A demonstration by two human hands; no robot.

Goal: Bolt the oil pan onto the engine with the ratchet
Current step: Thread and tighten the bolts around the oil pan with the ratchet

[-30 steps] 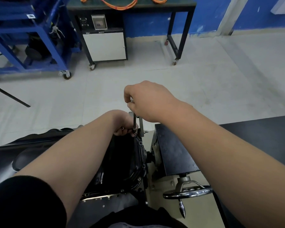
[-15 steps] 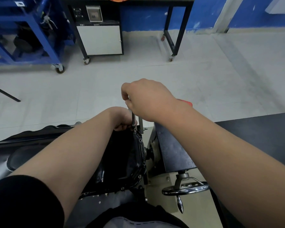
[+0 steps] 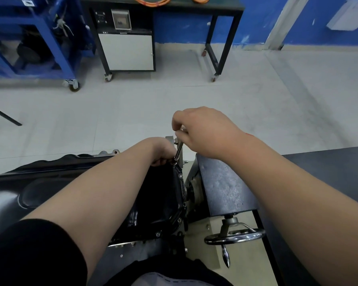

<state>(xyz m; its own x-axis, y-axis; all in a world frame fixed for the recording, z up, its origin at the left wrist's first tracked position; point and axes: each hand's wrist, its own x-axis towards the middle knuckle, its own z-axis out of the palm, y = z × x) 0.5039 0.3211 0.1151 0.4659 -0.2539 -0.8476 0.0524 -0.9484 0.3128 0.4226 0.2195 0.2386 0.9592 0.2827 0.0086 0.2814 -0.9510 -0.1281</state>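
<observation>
The black oil pan (image 3: 159, 195) lies on the engine held in a stand, with bolt heads along its right flange. My right hand (image 3: 203, 131) is closed over the top of the ratchet (image 3: 178, 149), whose thin metal shaft slants down to the pan's far right corner. My left hand (image 3: 163, 150) sits at that same corner with its fingers curled around the shaft's lower tip. The bolt itself is hidden under my fingers.
A black stand box (image 3: 221, 186) with a chrome handwheel (image 3: 235, 237) is just right of the pan. A dark tabletop (image 3: 339, 168) lies further right. On the far floor stand a blue wheeled rack (image 3: 39, 48) and a black wheeled bench (image 3: 159, 34).
My right hand has shifted slightly to the right, so the ratchet shaft now leans instead of standing upright. My left hand stays at the pan's corner. The camera view has shifted a little.
</observation>
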